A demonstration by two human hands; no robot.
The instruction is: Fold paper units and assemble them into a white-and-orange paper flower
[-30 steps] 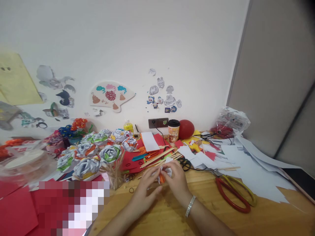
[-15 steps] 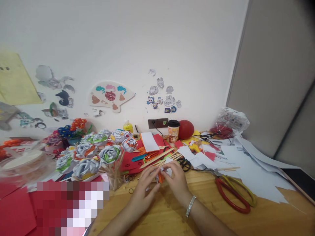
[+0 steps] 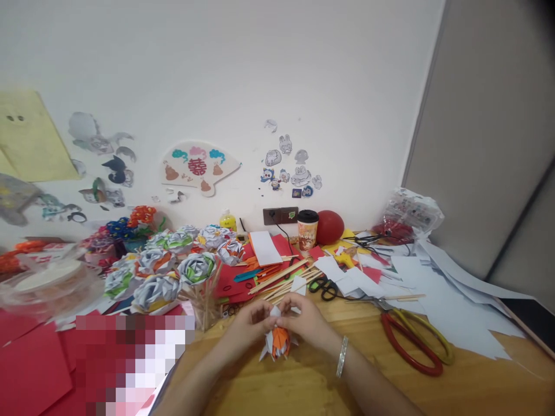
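Note:
An orange and white folded paper flower hangs between my two hands, its pointed petals facing down toward the wooden table. My left hand pinches its upper white part from the left side. From the right, the fingers of my right hand press on the same white part, close to the left fingertips. A silvery bracelet circles the right wrist. Just beyond the hands lie thin wooden sticks and a small piece of white paper.
Finished paper flowers stand in a clear cup at left, near red paper sheets. Large red-and-yellow-handled scissors, black-handled scissors and white paper lie to the right. A lidded paper cup and red balloon stand behind.
Both hands have tipped the paper flower so its orange and white petals now show below the fingers. The camera view has shifted slightly.

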